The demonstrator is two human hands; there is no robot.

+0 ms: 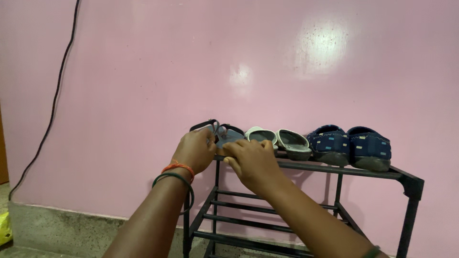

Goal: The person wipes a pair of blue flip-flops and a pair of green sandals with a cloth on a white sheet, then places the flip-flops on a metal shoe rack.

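A black metal shoe rack stands against a pink wall. On its top shelf at the left end lies a pair of dark sandals with grey straps. My left hand grips the left sandal, with orange and green bangles on that wrist. My right hand rests on the front edge of the right sandal. Both hands partly hide the sandals.
A pair of pale grey slip-ons and a pair of dark blue patterned shoes sit to the right on the same shelf. The lower rack bars hold nothing visible. A black cable hangs down the wall at left. A yellow object lies on the floor.
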